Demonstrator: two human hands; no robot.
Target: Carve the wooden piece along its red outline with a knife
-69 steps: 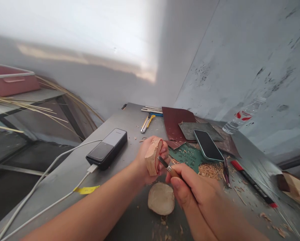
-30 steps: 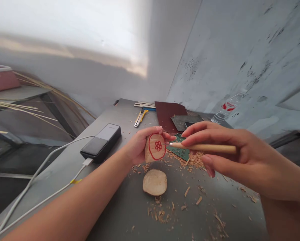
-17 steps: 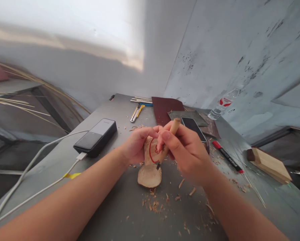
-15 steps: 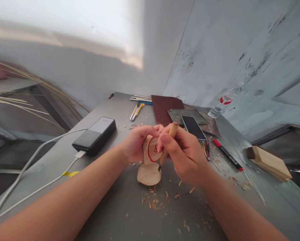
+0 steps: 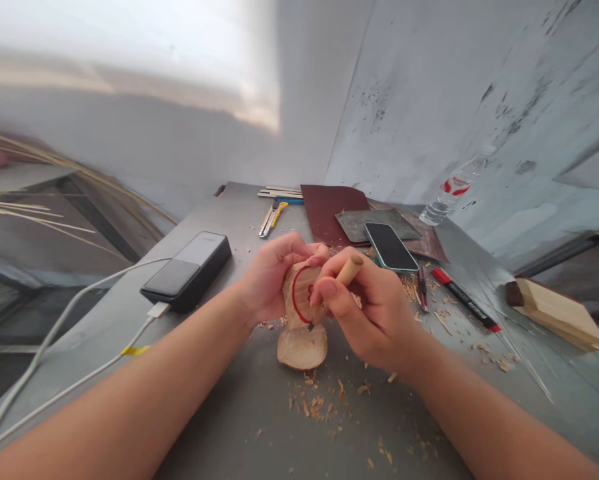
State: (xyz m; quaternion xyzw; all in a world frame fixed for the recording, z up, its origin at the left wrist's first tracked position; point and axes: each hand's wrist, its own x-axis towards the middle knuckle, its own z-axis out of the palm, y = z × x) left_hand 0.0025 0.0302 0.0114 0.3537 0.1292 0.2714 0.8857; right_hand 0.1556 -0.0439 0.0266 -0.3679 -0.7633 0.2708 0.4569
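Note:
A pale wooden carving (image 5: 302, 348) with a flared lower end stands tilted over the grey table, a red curved line and a small red mark drawn on its face. My left hand (image 5: 274, 277) is closed around its upper left side. In my right hand (image 5: 362, 307) is a carving chisel (image 5: 350, 269) with a round wooden handle, gripped like a pen. The chisel's short dark tip points down at the carving, near the lower end of the red line. My right fingers hide part of the drawn face.
Wood shavings (image 5: 312, 403) litter the grey table (image 5: 239, 413). A power bank (image 5: 187, 270) with cables lies left; a box cutter (image 5: 272, 219) lies behind. Rightward are a phone (image 5: 390, 247), a red-and-black marker (image 5: 465, 300), a wooden block (image 5: 554, 313) and a bottle (image 5: 449, 193).
The chisel's tip has shifted left and up, from over the flared end to near the red line, and its handle leans further right. The view has turned slightly.

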